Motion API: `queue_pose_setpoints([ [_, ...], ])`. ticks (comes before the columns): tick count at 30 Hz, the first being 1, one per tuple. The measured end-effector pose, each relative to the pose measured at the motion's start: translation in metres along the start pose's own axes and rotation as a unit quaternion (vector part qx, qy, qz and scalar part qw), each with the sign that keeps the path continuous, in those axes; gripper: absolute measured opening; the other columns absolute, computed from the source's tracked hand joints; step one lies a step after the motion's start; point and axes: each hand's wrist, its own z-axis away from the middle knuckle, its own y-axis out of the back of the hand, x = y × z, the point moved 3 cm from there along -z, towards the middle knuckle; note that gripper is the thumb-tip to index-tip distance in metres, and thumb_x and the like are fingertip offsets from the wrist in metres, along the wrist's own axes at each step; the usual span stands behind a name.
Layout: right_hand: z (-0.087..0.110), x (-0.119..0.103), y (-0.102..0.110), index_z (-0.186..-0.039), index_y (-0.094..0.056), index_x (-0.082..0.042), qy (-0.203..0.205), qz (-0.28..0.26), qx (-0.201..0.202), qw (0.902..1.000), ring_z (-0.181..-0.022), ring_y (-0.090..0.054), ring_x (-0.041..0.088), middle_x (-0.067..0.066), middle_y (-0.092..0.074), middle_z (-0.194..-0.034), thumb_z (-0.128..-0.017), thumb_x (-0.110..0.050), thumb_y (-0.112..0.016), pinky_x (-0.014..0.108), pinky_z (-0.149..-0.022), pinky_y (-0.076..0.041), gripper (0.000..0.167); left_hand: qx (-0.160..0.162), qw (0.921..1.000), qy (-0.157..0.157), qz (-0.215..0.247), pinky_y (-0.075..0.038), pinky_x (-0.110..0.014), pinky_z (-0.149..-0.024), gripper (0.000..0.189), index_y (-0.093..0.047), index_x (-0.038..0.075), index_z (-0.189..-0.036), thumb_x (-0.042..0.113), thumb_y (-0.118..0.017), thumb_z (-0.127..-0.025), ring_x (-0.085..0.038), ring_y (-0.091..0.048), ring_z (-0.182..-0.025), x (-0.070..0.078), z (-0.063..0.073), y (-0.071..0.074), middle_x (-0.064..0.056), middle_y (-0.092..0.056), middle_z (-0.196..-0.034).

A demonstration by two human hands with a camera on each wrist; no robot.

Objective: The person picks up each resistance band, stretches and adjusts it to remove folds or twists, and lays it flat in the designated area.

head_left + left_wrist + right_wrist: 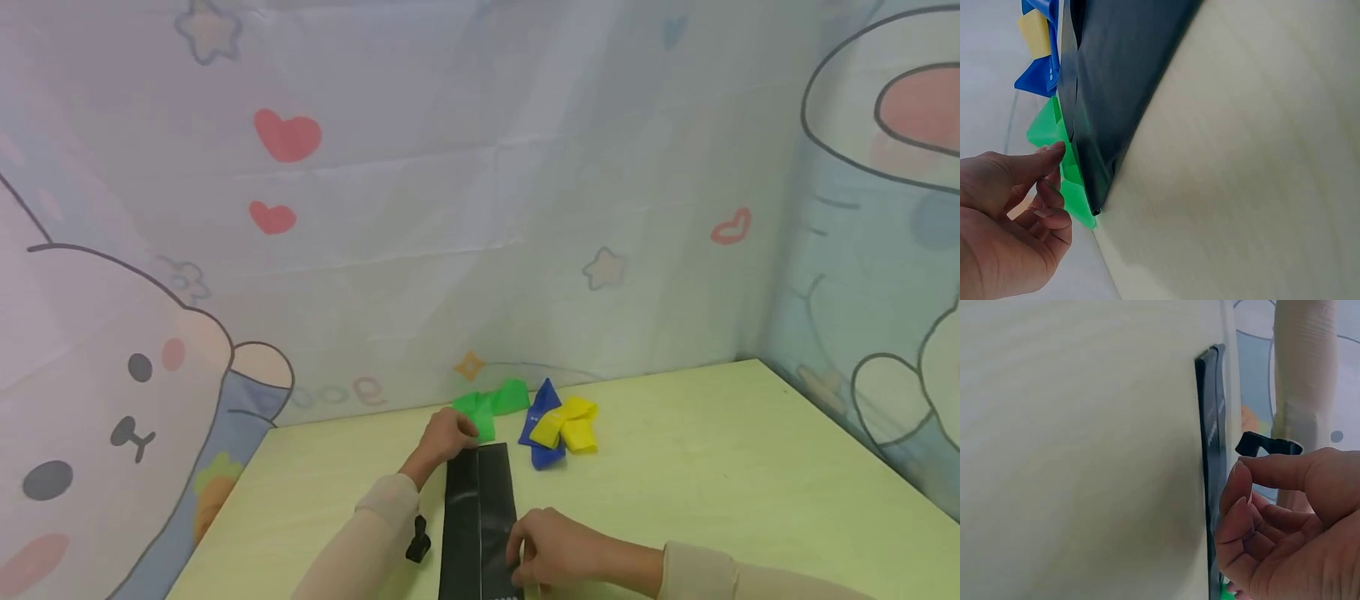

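Observation:
A long black band (480, 517) of sheet material lies flat on the table, a crease running down its middle. At its far end is my left hand (448, 433), fingers loosely bent, thumb tip right at the band's edge in the left wrist view. Over the near right edge hovers my right hand (558, 546). In the right wrist view its thumb and index fingertips (1235, 481) come together beside the band, with nothing visible between them. Small white print shows at the band's near end, which the head view cuts off.
Beyond the band lie a folded green band (491, 404), a blue band (543, 425) and a yellow band (570, 423) overlapping the blue one. A small black folded piece (418, 540) sits left of the black band. A printed cloth (420, 208) hangs behind the table.

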Motion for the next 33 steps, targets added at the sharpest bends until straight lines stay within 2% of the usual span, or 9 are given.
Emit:
queue_pose_setpoints([
  [2,-0.001,-0.001,0.006,-0.092,-0.072,-0.026,0.000,0.000,0.006,1.0000,-0.054,-0.067,0.017,-0.002,-0.071,-0.072,-0.084,-0.032,-0.081,0.028,-0.054,-0.054,0.013,0.002,1.0000,0.000,0.005,-0.057,-0.040,-0.071,0.013,-0.076,-0.003,-0.095,-0.001,-0.078,-0.082,-0.029,-0.066,-0.084,-0.001,0.000,0.001,-0.012,-0.071,-0.090],
  [4,0.002,-0.015,0.013,-0.093,-0.071,-0.025,-0.009,0.008,0.016,0.9998,-0.053,-0.066,0.014,-0.004,-0.070,-0.072,-0.085,-0.032,-0.080,0.026,-0.054,-0.053,0.014,0.001,0.9999,0.002,0.010,-0.056,-0.040,-0.071,0.015,-0.075,-0.003,-0.096,-0.002,-0.079,-0.081,-0.028,-0.065,-0.084,-0.001,0.001,0.002,-0.012,-0.070,-0.090],
  [10,0.032,-0.102,0.030,-0.094,-0.071,-0.008,-0.017,0.028,0.073,0.9968,-0.051,-0.062,0.017,0.000,-0.067,-0.069,-0.088,-0.012,-0.076,0.027,-0.054,-0.052,0.009,0.006,0.9996,0.019,0.019,-0.057,-0.041,-0.072,0.023,-0.073,-0.003,-0.099,-0.003,-0.080,-0.077,-0.030,-0.065,-0.087,-0.004,0.002,0.007,-0.013,-0.069,-0.093],
  [13,0.038,-0.123,0.037,-0.094,-0.070,-0.003,-0.016,0.029,0.102,0.9943,-0.051,-0.062,0.020,0.003,-0.067,-0.068,-0.089,-0.007,-0.075,0.027,-0.053,-0.049,0.009,0.007,0.9994,0.023,0.026,-0.057,-0.042,-0.072,0.024,-0.073,-0.004,-0.100,-0.004,-0.079,-0.077,-0.032,-0.066,-0.087,-0.005,0.002,0.010,-0.015,-0.069,-0.094],
  [18,0.035,-0.129,0.050,-0.100,-0.069,0.002,-0.012,0.044,0.131,0.9903,-0.056,-0.066,0.029,0.010,-0.070,-0.072,-0.090,-0.007,-0.072,0.028,-0.057,-0.053,0.013,0.014,0.9989,0.039,0.020,-0.057,-0.040,-0.068,0.023,-0.072,-0.004,-0.103,-0.005,-0.075,-0.080,-0.033,-0.066,-0.088,-0.009,0.003,0.014,-0.016,-0.069,-0.097],
  [24,0.023,-0.127,0.063,-0.101,-0.069,0.006,-0.004,0.062,0.170,0.9835,-0.056,-0.065,0.022,0.009,-0.070,-0.075,-0.090,-0.006,-0.072,0.029,-0.059,-0.055,0.017,0.032,0.9968,0.073,-0.002,-0.055,-0.039,-0.064,0.023,-0.072,-0.001,-0.108,-0.002,-0.072,-0.085,-0.031,-0.066,-0.087,-0.017,0.001,0.018,-0.014,-0.069,-0.099],
  [29,0.010,-0.119,0.080,-0.104,-0.069,0.008,-0.005,0.070,0.205,0.9763,-0.058,-0.067,0.022,0.005,-0.069,-0.076,-0.091,-0.006,-0.070,0.028,-0.057,-0.055,0.019,0.040,0.9949,0.092,-0.009,-0.054,-0.040,-0.062,0.023,-0.070,-0.001,-0.111,0.002,-0.071,-0.089,-0.030,-0.066,-0.085,-0.020,0.000,0.021,-0.014,-0.068,-0.102],
  [33,-0.003,-0.110,0.094,-0.103,-0.071,0.006,-0.012,0.074,0.228,0.9707,-0.061,-0.069,0.025,0.005,-0.068,-0.077,-0.092,-0.007,-0.069,0.031,-0.060,-0.057,0.017,0.042,0.9936,0.104,-0.009,-0.055,-0.042,-0.065,0.024,-0.069,-0.001,-0.113,0.004,-0.072,-0.090,-0.033,-0.066,-0.089,-0.022,-0.001,0.021,-0.016,-0.067,-0.107],
])
